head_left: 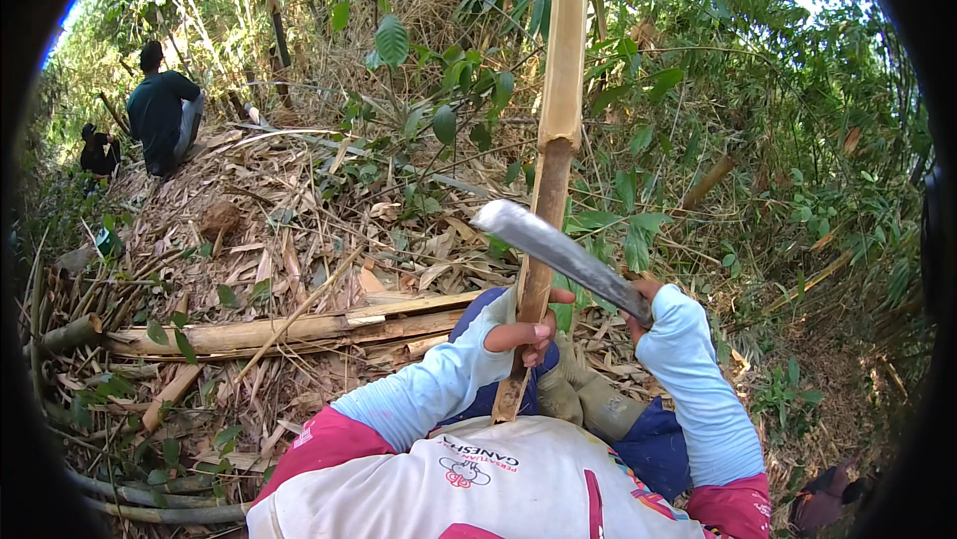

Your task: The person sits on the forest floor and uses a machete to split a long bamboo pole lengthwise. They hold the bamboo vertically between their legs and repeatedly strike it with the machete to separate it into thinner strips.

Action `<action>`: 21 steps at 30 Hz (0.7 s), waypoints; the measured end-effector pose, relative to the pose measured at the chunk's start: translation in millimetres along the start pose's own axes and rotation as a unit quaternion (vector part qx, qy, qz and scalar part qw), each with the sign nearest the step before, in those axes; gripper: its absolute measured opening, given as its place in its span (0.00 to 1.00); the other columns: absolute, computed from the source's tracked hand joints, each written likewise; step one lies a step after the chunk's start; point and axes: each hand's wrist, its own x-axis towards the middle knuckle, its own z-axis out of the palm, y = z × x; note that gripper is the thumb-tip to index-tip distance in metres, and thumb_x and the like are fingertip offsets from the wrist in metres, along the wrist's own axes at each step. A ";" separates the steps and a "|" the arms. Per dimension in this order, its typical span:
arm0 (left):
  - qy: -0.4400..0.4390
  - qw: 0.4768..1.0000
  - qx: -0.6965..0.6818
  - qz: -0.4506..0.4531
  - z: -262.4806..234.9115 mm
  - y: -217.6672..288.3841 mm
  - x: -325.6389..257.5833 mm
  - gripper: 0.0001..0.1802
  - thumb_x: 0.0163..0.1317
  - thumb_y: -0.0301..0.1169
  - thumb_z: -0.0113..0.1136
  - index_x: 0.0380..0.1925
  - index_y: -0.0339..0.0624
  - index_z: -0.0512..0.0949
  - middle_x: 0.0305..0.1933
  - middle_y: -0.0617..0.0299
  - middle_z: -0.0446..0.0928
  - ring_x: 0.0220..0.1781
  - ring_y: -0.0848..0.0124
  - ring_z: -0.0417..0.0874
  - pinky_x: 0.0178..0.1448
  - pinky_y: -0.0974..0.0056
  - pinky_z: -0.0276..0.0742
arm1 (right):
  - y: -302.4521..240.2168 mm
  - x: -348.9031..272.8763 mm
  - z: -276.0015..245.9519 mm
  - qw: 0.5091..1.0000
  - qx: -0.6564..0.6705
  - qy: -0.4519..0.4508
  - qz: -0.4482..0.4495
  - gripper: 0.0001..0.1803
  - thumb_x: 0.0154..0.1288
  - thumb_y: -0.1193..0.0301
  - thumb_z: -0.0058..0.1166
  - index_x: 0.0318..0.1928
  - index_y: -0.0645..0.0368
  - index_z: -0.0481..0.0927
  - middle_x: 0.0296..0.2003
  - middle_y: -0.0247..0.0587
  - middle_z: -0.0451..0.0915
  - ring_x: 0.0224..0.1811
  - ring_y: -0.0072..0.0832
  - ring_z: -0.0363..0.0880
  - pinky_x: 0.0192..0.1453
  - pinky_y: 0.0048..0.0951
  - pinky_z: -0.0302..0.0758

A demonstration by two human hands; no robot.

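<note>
My left hand grips a long split bamboo strip that stands nearly upright in front of me, its lower end near my lap. My right hand holds the handle of a broad machete, whose grey blade slants up to the left and rests against the strip just above my left hand. Both arms wear light blue sleeves. My boots show below the strip.
Cut bamboo poles lie across dry leaves to the left. A person in a dark shirt sits with back turned at the upper left. Dense green brush slopes up on the right. More stalks lie at the lower left.
</note>
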 end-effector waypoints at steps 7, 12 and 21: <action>0.112 0.956 0.261 0.074 11.7 -12.0 6.3 0.28 0.51 0.34 0.65 0.52 0.35 0.71 0.31 0.66 0.70 0.30 0.76 0.68 0.32 0.70 0.66 | -33.4 26.6 -1.1 0.966 -0.222 -0.088 -0.095 0.16 0.53 0.68 0.56 0.45 0.49 0.82 0.26 0.40 0.81 0.32 0.42 0.81 0.36 0.54 0.71; 0.128 0.876 0.464 0.017 22.9 -5.4 10.0 0.28 0.49 0.32 0.66 0.51 0.36 0.70 0.35 0.64 0.75 0.38 0.75 0.75 0.42 0.66 0.72 | -52.1 30.4 -2.0 0.944 -0.276 -0.169 -0.069 0.21 0.46 0.65 0.63 0.45 0.46 0.82 0.26 0.41 0.81 0.34 0.42 0.81 0.41 0.48 0.70; 0.058 0.893 0.429 0.124 39.4 -11.3 20.0 0.27 0.53 0.30 0.63 0.54 0.36 0.70 0.46 0.51 0.77 0.49 0.63 0.79 0.55 0.61 0.73 | -37.7 27.4 1.7 0.941 -0.281 -0.188 -0.020 0.19 0.47 0.66 0.61 0.44 0.50 0.81 0.30 0.44 0.82 0.38 0.46 0.82 0.43 0.50 0.72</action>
